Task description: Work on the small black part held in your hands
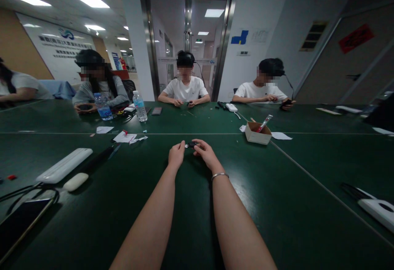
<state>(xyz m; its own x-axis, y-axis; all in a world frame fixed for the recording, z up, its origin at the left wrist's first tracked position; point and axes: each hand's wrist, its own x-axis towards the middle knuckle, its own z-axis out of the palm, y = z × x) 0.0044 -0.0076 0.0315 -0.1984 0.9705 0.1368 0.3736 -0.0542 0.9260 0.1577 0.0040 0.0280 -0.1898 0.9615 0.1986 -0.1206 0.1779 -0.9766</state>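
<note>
A small black object with a silver metal end is held between my two hands, just above the green table. My left hand pinches the silver end between thumb and fingertips. On the other side, my right hand grips the black part with thumb and index finger, its other fingers curled. What exactly the object is cannot be made out. A silver bracelet circles my right wrist.
Paper scraps and two bottles stand left of centre. At the left lie a white power bank, a white oval case and a phone. A small box sits at the right. Several people sit across the table.
</note>
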